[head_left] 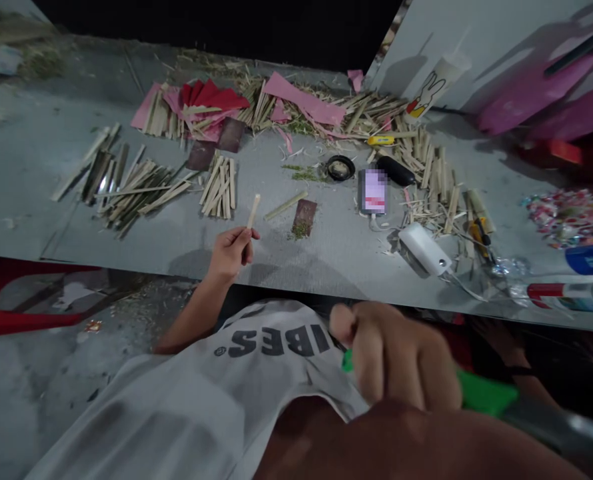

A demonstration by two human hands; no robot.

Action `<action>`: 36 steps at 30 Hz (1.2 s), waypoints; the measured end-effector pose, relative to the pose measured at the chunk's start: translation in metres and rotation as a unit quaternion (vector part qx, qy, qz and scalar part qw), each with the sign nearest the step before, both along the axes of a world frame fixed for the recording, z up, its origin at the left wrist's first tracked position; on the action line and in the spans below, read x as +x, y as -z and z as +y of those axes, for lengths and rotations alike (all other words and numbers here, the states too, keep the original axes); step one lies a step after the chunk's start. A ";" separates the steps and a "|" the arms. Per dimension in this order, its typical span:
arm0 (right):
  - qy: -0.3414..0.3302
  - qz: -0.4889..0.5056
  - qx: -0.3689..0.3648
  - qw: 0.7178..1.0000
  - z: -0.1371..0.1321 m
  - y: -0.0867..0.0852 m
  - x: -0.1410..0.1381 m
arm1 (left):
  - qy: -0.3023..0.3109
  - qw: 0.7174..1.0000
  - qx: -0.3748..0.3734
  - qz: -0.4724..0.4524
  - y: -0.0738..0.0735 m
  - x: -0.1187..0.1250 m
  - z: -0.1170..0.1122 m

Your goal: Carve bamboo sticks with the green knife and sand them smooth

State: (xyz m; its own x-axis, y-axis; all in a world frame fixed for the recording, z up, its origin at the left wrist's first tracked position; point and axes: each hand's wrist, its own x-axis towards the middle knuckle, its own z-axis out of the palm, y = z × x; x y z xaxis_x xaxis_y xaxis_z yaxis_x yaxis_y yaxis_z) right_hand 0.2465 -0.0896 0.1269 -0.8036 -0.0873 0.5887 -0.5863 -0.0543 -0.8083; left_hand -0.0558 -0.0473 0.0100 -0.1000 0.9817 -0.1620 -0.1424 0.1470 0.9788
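My left hand (234,252) is closed at the table's near edge, pinching a short pale bamboo strip (254,210) that points up and away. Close in front of my chest, my right hand (396,353) is wrapped round the green handle (486,393) of a tool. A grey, metallic-looking part extends from it to the lower right; blur hides its exact kind. Just beyond my left hand lie a greenish bamboo strip (286,206) and a brown sandpaper-like piece (305,217) with green shavings on it.
Bundles of bamboo strips (219,187) lie on the grey table (176,243). Farther back are pink paper (304,100), a yellow cutter (380,141) and a cup (436,87). A phone (373,192), white power bank (424,249) and bottles (571,297) stand right. Another person's hand (499,340) shows there.
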 end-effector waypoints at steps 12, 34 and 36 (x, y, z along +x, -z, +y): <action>0.647 -0.465 0.264 0.544 0.125 0.066 -0.042 | 0.077 0.995 0.059 0.032 -0.013 0.028 -0.001; 0.521 -0.577 0.434 0.455 0.195 0.059 -0.083 | 0.004 0.992 0.088 0.091 0.022 0.020 0.003; 0.521 -0.578 0.427 0.461 0.202 0.058 -0.093 | -0.013 0.995 0.078 0.068 0.020 0.017 0.010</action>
